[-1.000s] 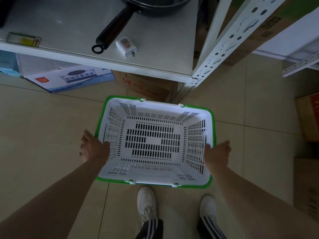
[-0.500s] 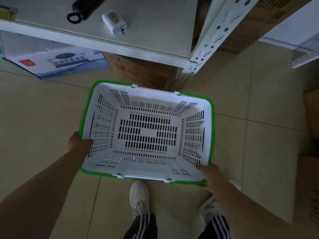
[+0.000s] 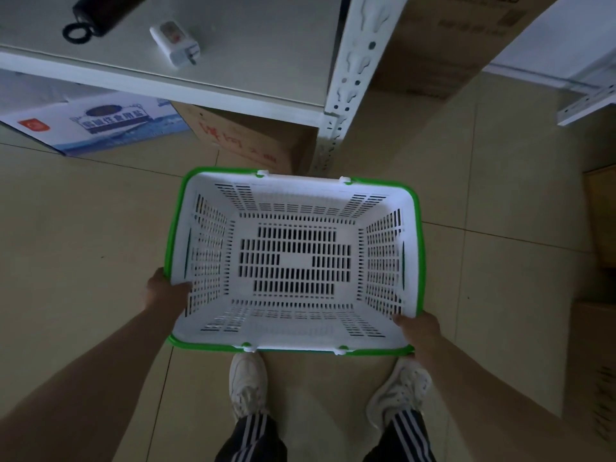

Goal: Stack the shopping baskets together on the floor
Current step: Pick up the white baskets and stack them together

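Note:
A white slotted shopping basket with a green rim [image 3: 420, 228] is held level in front of me, above the tiled floor, open side up and empty. My left hand [image 3: 165, 291] grips its left rim near the corner closest to me, thumb inside the wall. My right hand [image 3: 416, 330] grips the near right corner, fingers over the rim. Only this one basket is in view. My two white shoes show just below the basket's near edge.
A white metal shelf [image 3: 233, 85] stands just beyond the basket, carrying a black pan handle [image 3: 96, 15] and a white plug adapter [image 3: 175, 43]; its upright post [image 3: 346, 95] is close to the basket's far edge. Cardboard boxes [image 3: 246, 141] sit under the shelf and along the right.
The basket has shifted right and a little nearer to me. My right hand slid from the right side wall back to the near right corner. My right foot stepped out to the right.

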Action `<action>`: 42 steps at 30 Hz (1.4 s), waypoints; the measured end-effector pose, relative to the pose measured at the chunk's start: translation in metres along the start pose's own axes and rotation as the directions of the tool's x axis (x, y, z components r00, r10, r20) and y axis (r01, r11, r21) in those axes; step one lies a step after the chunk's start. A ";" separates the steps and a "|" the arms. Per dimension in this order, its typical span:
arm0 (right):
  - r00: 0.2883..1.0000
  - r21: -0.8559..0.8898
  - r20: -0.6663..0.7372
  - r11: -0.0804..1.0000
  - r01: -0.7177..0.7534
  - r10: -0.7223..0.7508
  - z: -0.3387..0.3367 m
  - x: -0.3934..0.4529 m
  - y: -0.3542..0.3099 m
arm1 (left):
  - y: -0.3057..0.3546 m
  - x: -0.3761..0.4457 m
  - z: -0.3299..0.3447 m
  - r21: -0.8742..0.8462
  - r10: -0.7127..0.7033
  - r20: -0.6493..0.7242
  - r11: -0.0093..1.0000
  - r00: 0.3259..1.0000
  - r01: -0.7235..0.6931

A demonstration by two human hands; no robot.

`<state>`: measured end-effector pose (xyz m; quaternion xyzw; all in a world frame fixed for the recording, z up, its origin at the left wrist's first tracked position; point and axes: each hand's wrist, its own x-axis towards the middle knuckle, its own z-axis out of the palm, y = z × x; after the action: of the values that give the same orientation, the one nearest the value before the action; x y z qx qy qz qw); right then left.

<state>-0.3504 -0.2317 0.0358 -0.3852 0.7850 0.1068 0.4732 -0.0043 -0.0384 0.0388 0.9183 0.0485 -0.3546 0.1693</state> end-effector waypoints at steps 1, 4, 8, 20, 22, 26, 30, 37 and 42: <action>1.000 0.006 -0.003 1.000 -0.002 0.002 -0.008 0.003 0.002 | 0.003 -0.006 0.006 0.007 0.003 0.002 1.000 1.000 -0.003; 1.000 0.028 0.002 0.999 -0.026 0.026 -0.033 0.012 0.006 | 0.012 -0.022 0.026 0.015 0.011 0.003 1.000 1.000 -0.011; 0.998 0.060 -0.010 0.996 -0.065 0.066 -0.070 0.024 0.011 | 0.030 -0.044 0.054 0.021 0.036 0.026 0.999 0.999 -0.036; 0.988 0.106 -0.082 0.987 -0.121 0.129 -0.184 0.079 0.002 | 0.106 -0.108 0.140 0.170 0.137 0.081 0.974 0.987 -0.150; 0.984 0.118 -0.099 0.984 -0.134 0.146 -0.201 0.089 0.000 | 0.120 -0.116 0.153 0.176 0.146 0.090 0.971 0.985 -0.160; 0.977 0.130 -0.122 0.979 -0.158 0.174 -0.231 0.108 -0.005 | 0.148 -0.132 0.180 0.162 0.156 0.112 0.972 0.981 -0.173; 0.976 0.157 -0.146 0.978 -0.139 0.163 -0.251 0.125 -0.017 | 0.184 -0.132 0.201 0.162 0.187 0.122 0.965 0.975 -0.205; 0.981 0.204 -0.164 0.977 -0.067 0.102 -0.271 0.154 -0.057 | 0.252 -0.114 0.216 0.125 0.235 0.085 0.962 0.968 -0.245; 0.984 0.226 -0.177 0.974 0.016 0.025 -0.280 0.175 -0.090 | 0.288 -0.099 0.219 -0.008 0.258 0.063 0.966 0.964 -0.258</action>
<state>-0.5169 -0.5301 0.0571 -0.3349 0.8322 -0.0175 0.4416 -0.1570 -0.3815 0.0332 0.9052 -0.0769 -0.3583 0.2154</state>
